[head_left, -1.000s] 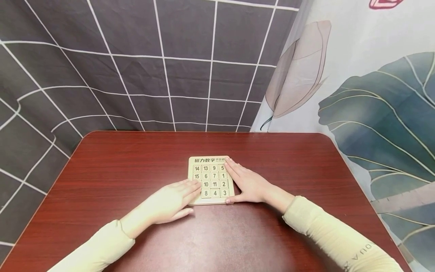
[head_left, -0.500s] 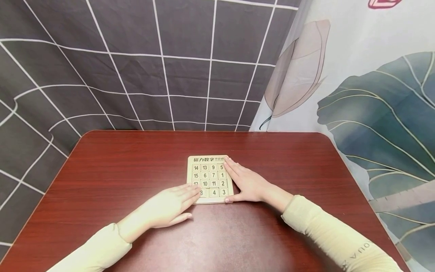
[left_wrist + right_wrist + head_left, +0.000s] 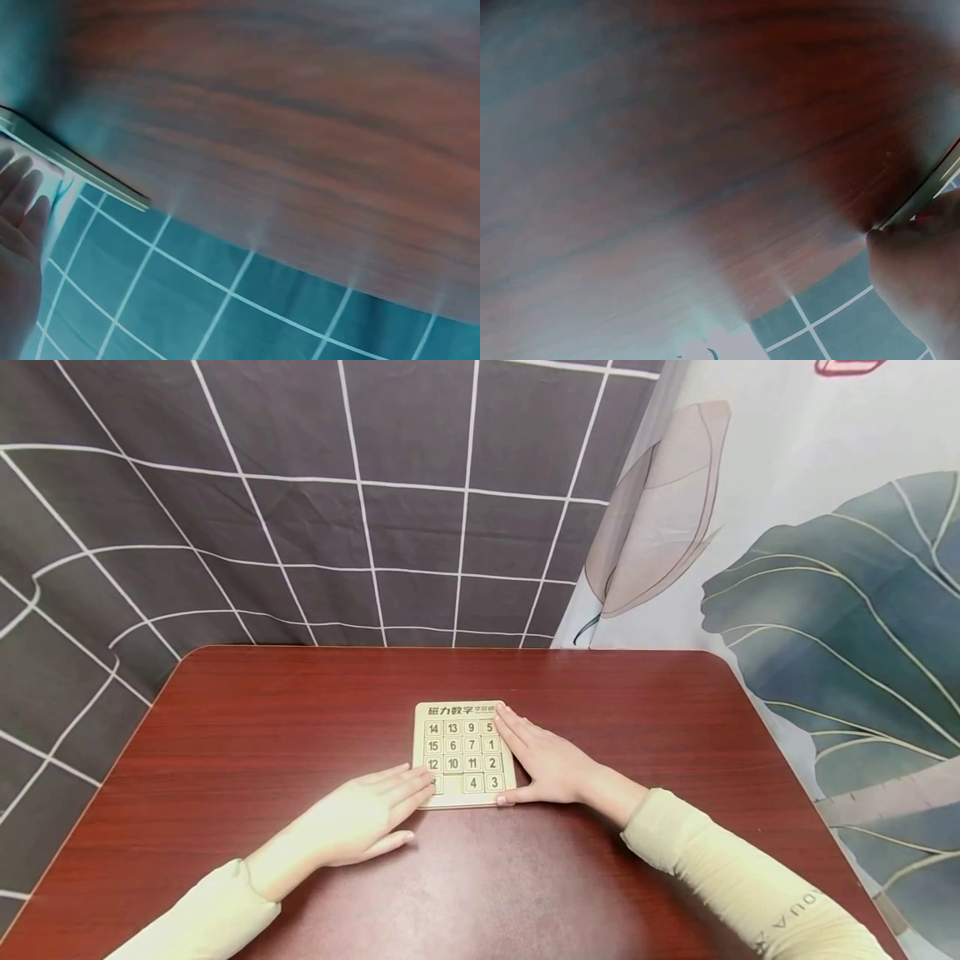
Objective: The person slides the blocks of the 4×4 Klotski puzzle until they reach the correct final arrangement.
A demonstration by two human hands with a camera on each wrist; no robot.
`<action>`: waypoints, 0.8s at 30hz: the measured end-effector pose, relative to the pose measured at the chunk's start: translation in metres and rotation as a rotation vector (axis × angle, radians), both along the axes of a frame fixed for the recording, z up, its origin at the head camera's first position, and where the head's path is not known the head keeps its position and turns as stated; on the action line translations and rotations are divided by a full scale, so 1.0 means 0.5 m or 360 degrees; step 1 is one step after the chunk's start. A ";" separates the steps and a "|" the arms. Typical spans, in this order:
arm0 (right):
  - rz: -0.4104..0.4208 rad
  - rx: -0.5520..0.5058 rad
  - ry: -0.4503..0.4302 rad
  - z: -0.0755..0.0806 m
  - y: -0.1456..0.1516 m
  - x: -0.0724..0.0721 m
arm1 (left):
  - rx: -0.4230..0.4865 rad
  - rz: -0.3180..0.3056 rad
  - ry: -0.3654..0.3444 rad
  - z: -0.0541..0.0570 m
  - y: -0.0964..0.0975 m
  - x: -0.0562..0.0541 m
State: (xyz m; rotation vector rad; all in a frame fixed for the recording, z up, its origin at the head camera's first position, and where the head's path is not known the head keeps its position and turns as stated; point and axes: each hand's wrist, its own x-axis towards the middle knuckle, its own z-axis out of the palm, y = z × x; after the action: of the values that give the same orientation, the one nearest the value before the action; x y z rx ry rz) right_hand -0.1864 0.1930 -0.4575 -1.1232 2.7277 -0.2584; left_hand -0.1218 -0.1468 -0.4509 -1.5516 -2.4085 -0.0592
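Note:
A pale number sliding puzzle lies flat on the table, with dark Chinese lettering along its top. My left hand reaches in from the left. Its nearly straight fingers rest on the lower left corner and partly cover the 8 tile. Right of that tile is a bare slot, then the 4 tile and the 3 tile. Along the right edge lies my right hand, fingers extended to the upper corner and thumb at the lower one. Both wrist views catch only the puzzle's thin edge beside a hand.
The reddish-brown wooden table has rounded far corners. Behind it hangs a dark cloth with a white grid. A white curtain with large leaf prints hangs at the right.
The 8 tile has slid left along the bottom row under my left fingers, leaving the slot to its right bare. The 12 tile has come into view. My right hand stays in place.

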 end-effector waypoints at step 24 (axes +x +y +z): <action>-0.0001 0.0000 -0.0003 0.003 0.000 0.001 | -0.0118 -0.0034 -0.0030 -0.005 0.067 -0.020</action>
State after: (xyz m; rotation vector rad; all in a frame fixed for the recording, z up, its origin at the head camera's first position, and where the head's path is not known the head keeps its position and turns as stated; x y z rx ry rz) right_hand -0.1858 0.1931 -0.4559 -1.1214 2.7266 -0.2596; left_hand -0.1317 -0.1132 -0.4533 -1.6159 -2.4344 0.0114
